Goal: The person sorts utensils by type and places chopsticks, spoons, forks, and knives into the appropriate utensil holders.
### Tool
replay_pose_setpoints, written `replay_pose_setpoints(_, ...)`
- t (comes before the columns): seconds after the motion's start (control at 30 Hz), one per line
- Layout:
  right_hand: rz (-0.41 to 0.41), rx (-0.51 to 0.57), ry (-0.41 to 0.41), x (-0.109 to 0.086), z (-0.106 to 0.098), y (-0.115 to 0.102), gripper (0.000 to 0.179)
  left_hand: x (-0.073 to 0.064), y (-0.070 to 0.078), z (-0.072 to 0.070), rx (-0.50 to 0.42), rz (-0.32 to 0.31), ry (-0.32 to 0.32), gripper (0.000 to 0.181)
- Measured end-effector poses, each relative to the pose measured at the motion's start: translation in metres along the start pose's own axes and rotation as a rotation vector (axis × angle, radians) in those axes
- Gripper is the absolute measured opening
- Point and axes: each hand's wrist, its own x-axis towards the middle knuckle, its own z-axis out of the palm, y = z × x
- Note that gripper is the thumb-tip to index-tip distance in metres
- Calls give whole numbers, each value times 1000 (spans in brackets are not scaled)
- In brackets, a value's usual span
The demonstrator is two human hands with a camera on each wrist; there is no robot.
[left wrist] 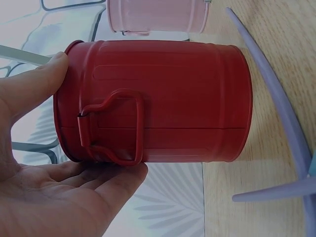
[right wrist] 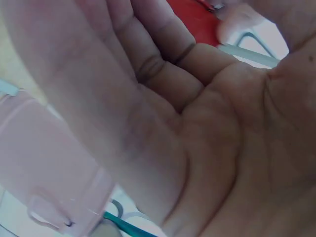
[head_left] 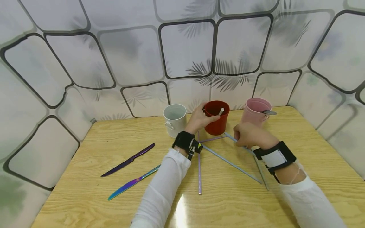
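Just right of centre in the head view, a red bucket is gripped by the left hand, its thumb set at the rim near a pale handle that is stood inside. Farther right, the right hand is held with fingers curled above a pale blue stick, before a pink bucket; whether anything is grasped cannot be told. Left of the red one, a white bucket is seen, while two knives are laid at lower left.
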Motion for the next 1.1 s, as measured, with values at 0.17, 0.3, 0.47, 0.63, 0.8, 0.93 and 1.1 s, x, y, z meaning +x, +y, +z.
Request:
replay_pose_setpoints(0.17, -54, 58, 9, -10, -12, -9, 16, 0, 1, 0, -12, -11, -1, 72)
replay_pose_setpoints(0.3, -107, 72, 61, -21, -22, -16, 16, -1, 1, 0, -28, -17, -10, 72)
replay_pose_setpoints(0.47, -160, 78, 99, -33, -32, -27, 11, -1, 1, 0, -28, -6, -18, 74)
replay_pose_setpoints(0.63, -169, 92, 102, -40, -35, -37, 13, -2, 2, -2, -22, 8, -16, 74)
replay_pose_setpoints(0.8, -212, 66, 155, -46, -37, -45, 16, -2, 1, -2, -34, 7, -19, 74)
replay_pose_setpoints(0.93, -263, 47, 187, -51, -38, -52, 19, -1, 2, -2, -32, 6, -18, 74)
replay_pose_setpoints(1.1, -378, 130, 277, -56, -37, -60, 23, -1, 1, -2, -16, 16, -15, 73)
